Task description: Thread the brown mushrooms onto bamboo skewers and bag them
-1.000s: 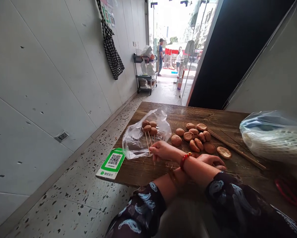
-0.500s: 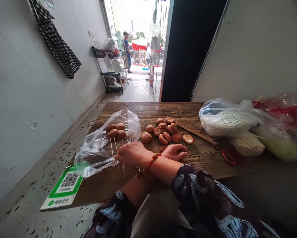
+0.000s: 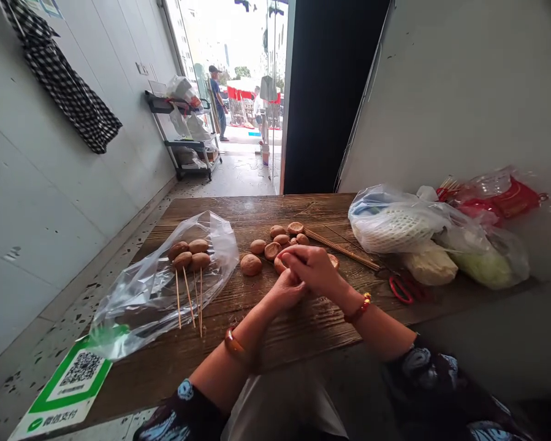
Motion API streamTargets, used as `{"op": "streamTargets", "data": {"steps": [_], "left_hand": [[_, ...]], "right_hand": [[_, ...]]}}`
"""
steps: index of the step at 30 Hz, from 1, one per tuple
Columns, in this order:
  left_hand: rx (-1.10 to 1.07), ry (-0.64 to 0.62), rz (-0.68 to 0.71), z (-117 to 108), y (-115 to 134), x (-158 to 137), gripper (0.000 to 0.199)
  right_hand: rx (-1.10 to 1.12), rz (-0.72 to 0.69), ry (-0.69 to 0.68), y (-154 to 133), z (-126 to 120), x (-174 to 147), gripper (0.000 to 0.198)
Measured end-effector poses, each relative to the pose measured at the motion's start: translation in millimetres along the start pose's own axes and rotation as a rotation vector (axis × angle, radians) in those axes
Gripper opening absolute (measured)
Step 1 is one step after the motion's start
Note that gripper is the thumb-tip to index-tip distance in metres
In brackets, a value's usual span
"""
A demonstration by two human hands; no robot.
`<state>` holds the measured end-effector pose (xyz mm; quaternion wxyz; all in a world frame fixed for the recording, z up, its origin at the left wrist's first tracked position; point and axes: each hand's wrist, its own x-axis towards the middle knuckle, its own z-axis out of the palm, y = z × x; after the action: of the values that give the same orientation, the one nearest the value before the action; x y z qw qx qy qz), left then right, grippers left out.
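Observation:
My left hand [image 3: 288, 292] and my right hand [image 3: 315, 267] meet over the near side of a pile of brown mushroom caps [image 3: 272, 251]. The fingers of both are drawn in, the right one's in a pinch; whatever lies between them is hidden. My left hand sits lower and is partly covered by the right. A larger mushroom cap [image 3: 251, 264] rests just left of them. Farther left, several skewered mushroom caps [image 3: 183, 260] lie on a clear plastic bag [image 3: 141, 294], their bamboo sticks [image 3: 190, 300] pointing toward me.
A bundle of bamboo skewers [image 3: 344, 248] lies right of the pile. Red-handled scissors [image 3: 401, 289] and bagged produce [image 3: 395, 223] stand farther right on the wooden table [image 3: 257, 208]. A green payment-code sign [image 3: 68, 386] is at the front left corner. Beyond are a cart [image 3: 183, 135] and a doorway.
My right hand has left the skewers on the bag and moved right to join my left hand at the pile. My forearms are no longer crossed. The view has shifted somewhat right.

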<state>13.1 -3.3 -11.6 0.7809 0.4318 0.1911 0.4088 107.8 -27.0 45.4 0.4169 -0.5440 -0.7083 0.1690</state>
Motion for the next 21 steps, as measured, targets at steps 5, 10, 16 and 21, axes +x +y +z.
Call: {"op": "streamTargets", "data": {"steps": [5,10,16,21], "left_hand": [[0.397,-0.114,-0.020,-7,8,2,0.029],[0.448,-0.081,0.015,-9,10,3,0.030],[0.500,-0.066,-0.010,-10,11,3,0.031],[0.518,-0.063,-0.034,-7,16,2,0.035]], "right_hand": [[-0.230,0.233,0.164,82,-51,-5,0.042],[-0.434,0.294,0.228,142,-70,-13,0.034],[-0.645,0.304,0.196,172,-65,-17,0.036],[-0.753,0.287,0.149,175,-64,-20,0.024]]}}
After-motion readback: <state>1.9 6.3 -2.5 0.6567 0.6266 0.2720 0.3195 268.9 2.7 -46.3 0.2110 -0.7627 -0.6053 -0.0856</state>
